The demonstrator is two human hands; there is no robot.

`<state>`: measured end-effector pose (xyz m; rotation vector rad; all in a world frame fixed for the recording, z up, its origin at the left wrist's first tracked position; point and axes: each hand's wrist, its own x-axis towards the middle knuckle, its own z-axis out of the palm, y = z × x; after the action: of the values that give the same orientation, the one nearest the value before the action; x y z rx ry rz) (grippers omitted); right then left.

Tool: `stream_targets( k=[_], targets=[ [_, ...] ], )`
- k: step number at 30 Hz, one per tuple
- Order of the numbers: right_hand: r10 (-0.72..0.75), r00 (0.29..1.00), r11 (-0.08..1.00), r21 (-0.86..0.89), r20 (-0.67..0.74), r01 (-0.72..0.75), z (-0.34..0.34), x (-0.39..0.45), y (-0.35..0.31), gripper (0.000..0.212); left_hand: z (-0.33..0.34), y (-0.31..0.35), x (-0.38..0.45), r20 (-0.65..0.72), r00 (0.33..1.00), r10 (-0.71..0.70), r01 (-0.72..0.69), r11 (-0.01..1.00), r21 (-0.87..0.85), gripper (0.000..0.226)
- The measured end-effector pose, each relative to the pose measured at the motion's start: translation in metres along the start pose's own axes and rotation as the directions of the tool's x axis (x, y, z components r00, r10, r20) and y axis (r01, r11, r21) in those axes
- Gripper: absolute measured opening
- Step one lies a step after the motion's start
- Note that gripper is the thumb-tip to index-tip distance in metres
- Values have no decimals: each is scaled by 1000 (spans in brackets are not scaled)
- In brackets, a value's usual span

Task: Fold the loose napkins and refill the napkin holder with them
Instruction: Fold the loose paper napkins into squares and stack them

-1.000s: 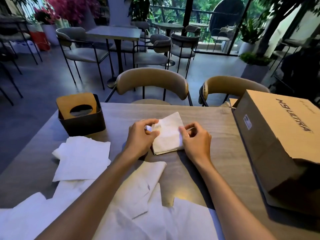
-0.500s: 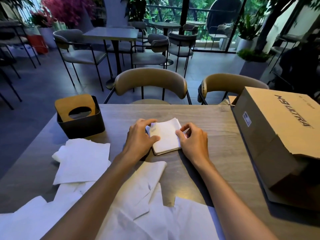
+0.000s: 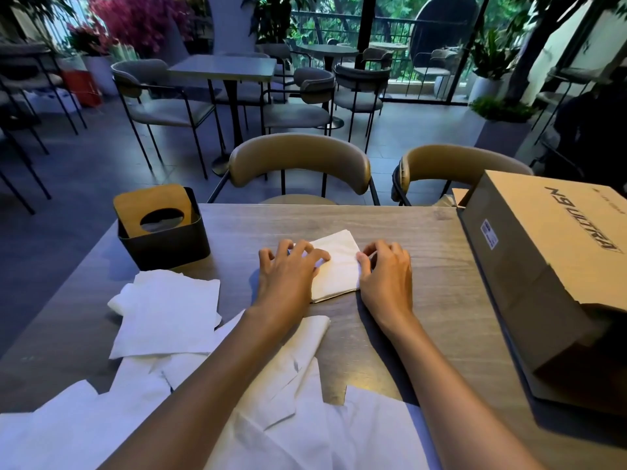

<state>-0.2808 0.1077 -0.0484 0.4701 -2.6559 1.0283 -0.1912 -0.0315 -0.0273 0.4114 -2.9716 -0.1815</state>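
Observation:
A folded white napkin (image 3: 337, 266) lies flat on the wooden table (image 3: 424, 228), in the middle. My left hand (image 3: 288, 271) presses on its left half with spread fingers. My right hand (image 3: 386, 271) sits at its right edge, fingers curled, with thumb and forefinger pinching that edge. The napkin holder (image 3: 163, 232), a dark box with a tan lid and a round hole, stands at the table's far left. Several loose unfolded napkins (image 3: 166, 317) lie at the left, and more napkins (image 3: 305, 432) spread along the near edge under my forearms.
A large cardboard box (image 3: 549, 262) fills the right side of the table. Two tan chairs (image 3: 298, 161) stand against the far edge. Bare wood shows between the folded napkin and the box. Other tables and chairs stand behind.
The napkin's raised upper flap has been laid down flat. My left hand went from pinching it to pressing on top with spread fingers. My right hand stayed at the right edge.

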Motion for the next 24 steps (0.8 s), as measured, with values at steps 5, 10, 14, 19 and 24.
stream_targets(
  k=[5, 10, 14, 19, 24],
  targets=[
    [-1, 1000, 1000, 27, -4, 1, 3, 3, 3, 10, 1, -8, -2, -5, 998, 66, -67, 994, -81, 37],
    [2, 1000, 1000, -5, -22, -2, 4, 1, 2, 10, 10, -13, -5, 61, 995, 81, -76, 994, -79, 46],
    [-200, 978, 964, -189, -53, 187, 0, -1, -3, 16, 13, -17, -3, 112, 990, 91, -85, 995, -56, 55],
    [-421, 849, 871, -119, 318, 476, -2, 0, 0, 46, 14, -21, -2, 126, 986, 113, -108, 993, -44, 54],
    [-265, 833, 885, -221, 486, 410, -2, 3, 5, 54, 15, -22, 0, 136, 989, 60, -58, 998, -21, 64]
  ],
)
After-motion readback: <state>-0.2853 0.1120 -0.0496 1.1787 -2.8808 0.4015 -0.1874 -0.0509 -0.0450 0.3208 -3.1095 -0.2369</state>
